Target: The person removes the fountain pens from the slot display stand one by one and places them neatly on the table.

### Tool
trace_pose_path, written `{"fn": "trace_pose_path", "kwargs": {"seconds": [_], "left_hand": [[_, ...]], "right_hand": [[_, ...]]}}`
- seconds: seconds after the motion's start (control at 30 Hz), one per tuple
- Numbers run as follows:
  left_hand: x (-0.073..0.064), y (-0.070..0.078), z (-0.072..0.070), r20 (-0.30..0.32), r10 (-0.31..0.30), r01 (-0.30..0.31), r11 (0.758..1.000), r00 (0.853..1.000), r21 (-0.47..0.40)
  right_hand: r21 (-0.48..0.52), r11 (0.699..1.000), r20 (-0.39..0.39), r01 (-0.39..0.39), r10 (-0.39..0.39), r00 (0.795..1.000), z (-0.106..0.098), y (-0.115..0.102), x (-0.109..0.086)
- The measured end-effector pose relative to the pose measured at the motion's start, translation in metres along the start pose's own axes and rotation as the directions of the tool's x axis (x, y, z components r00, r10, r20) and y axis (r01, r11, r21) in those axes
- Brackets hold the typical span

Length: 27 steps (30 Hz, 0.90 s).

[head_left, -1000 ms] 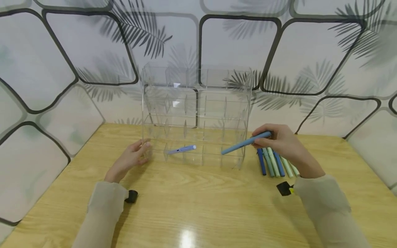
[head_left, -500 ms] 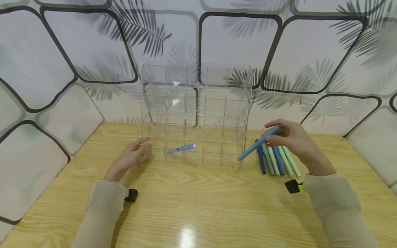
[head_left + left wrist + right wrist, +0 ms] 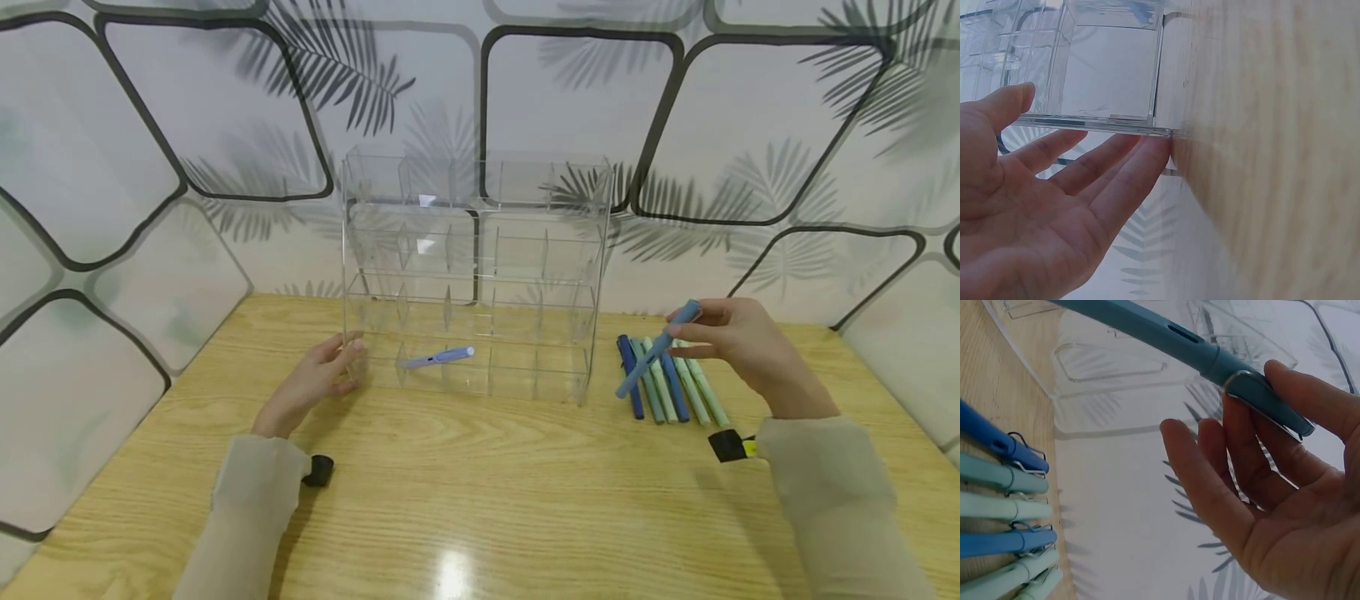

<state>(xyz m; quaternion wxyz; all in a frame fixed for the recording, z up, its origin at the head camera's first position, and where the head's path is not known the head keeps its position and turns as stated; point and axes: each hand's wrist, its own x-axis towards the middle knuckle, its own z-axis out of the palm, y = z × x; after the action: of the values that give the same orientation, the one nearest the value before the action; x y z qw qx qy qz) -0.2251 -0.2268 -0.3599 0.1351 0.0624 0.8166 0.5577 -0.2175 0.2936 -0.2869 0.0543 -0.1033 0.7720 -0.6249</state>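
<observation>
A clear acrylic pen rack (image 3: pixel 468 321) with stepped rows of compartments stands against the wall. My left hand (image 3: pixel 321 375) holds its left side panel (image 3: pixel 1097 127), thumb on one face and fingers on the other, low near the tabletop. In my right hand (image 3: pixel 750 346), thumb and fingers pinch a teal-blue pen (image 3: pixel 1166 334) near its capped, clipped end. The pen slants down to the left, its lower end over the row of pens. A lilac pen (image 3: pixel 441 358) lies tilted in the rack's bottom row, left of the middle.
Right of the rack, several capped pens in dark blue (image 3: pixel 630 379), teal and pale green (image 3: pixel 697 383) lie side by side on the wooden table (image 3: pixel 480 500). A patterned cloth wall (image 3: pixel 577 117) closes off the back and sides.
My right hand has moved right with the teal-blue pen, from in front of the rack's bottom row to above the lying pens. The pen now stands steeper. My left hand has stayed put.
</observation>
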Motion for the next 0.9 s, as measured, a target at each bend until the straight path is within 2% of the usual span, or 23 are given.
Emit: {"fn": "trace_pose_path", "kwargs": {"seconds": [0.1, 0.37, 0.67, 0.9], "left_hand": [[-0.001, 0.000, 0.000, -0.003, 0.000, 0.000, 1.000, 1.000, -0.001], [-0.002, 0.001, 0.000, -0.003, 0.009, -0.009, 1.000, 1.000, -0.002], [0.000, 0.002, 0.001, 0.002, 0.006, -0.006, 1.000, 1.000, -0.017], [0.000, 0.002, 0.001, 0.011, 0.012, -0.011, 1.000, 1.000, -0.025]], "right_hand": [[-0.023, 0.999, -0.003, -0.024, 0.024, 1.000, -0.005, 0.002, 0.000], [-0.132, 0.991, 0.036, -0.024, 0.029, 0.999, -0.019, 0.009, 0.002], [-0.315, 0.939, 0.007, -0.137, 0.147, 0.989, -0.032, 0.010, 0.006], [-0.391, 0.899, 0.057, -0.195, 0.235, 0.970, -0.044, 0.017, 0.007]]}}
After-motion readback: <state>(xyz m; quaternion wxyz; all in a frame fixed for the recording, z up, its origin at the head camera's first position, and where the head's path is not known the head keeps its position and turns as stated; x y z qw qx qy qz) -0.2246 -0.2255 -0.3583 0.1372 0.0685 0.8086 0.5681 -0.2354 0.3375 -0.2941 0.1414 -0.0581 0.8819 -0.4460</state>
